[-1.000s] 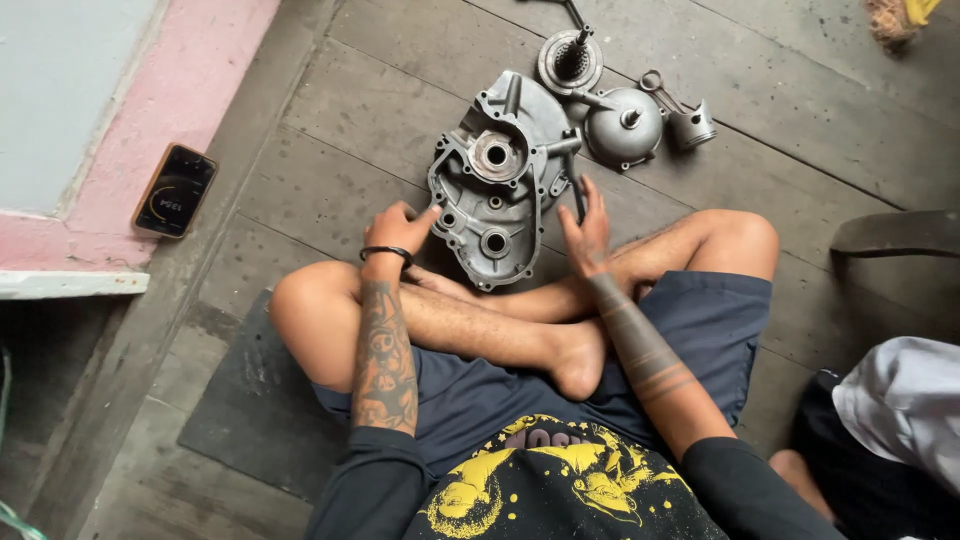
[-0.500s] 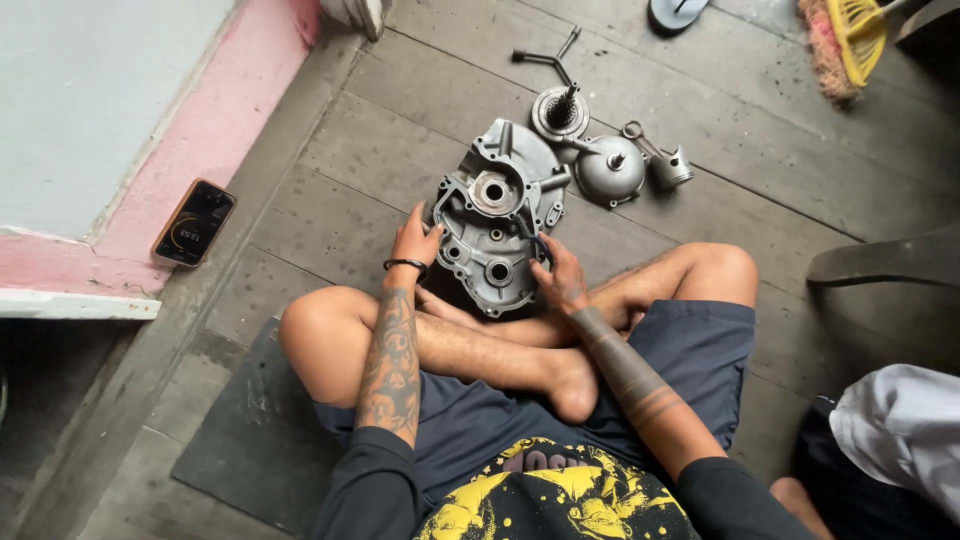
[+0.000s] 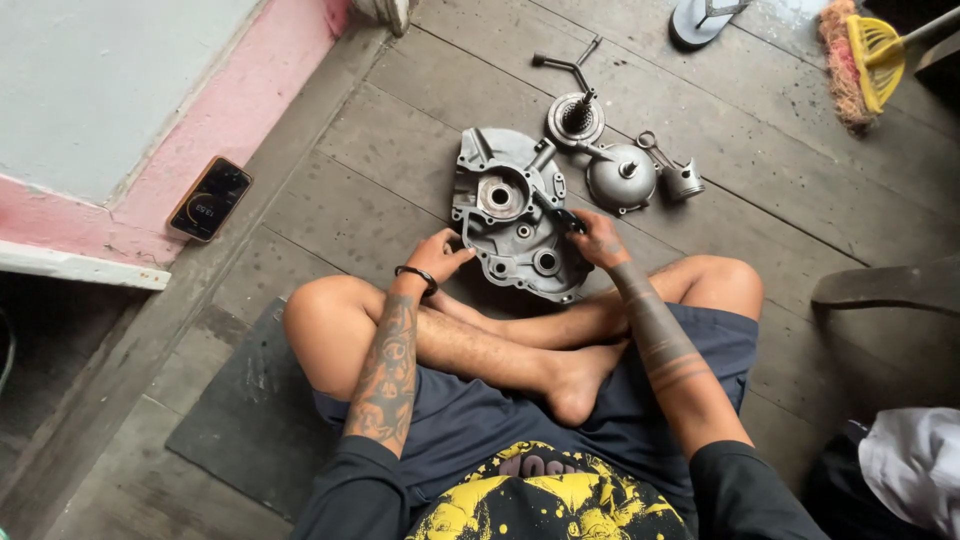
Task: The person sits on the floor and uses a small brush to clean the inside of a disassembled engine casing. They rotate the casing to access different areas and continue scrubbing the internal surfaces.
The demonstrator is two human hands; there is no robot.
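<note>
Gripped at opposite rims between left hand and right hand, fingers curled on bare metal, flat on floorboards before crossed legs: engine casing, judged heavy, rigid, sharp-edged, possibly oily, best held by its thick outer edges.

sandal and white cloth cut off by the edges

grey engine casing; yellow broom
</note>
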